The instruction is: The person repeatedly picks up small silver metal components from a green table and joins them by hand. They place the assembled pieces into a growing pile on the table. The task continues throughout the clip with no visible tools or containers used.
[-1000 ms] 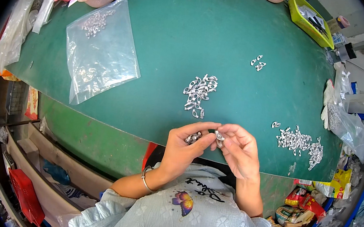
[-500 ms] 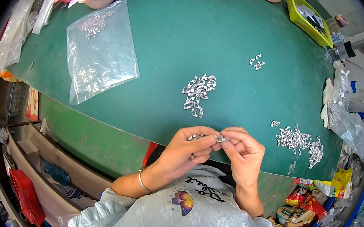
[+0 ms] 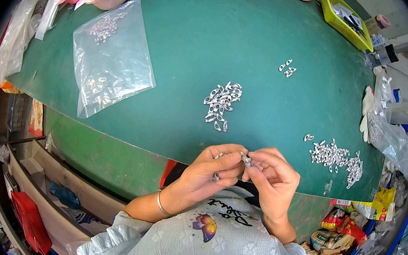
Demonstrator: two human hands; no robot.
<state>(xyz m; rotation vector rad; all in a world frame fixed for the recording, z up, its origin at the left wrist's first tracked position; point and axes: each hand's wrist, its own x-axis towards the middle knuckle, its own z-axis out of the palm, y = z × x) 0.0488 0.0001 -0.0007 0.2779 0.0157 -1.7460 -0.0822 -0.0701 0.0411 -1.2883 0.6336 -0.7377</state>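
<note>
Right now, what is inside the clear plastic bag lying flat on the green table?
The clear plastic bag holds small silvery metal pieces, bunched near its far end, with more showing faintly lower down. Glare on the plastic hides how many there are and their exact shape.

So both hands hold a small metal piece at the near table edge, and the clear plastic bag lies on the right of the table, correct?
Not quite. The clear plastic bag lies on the left of the table, as the head view shows. Both the left hand and right hand do hold a small metal piece at the near edge.
</note>
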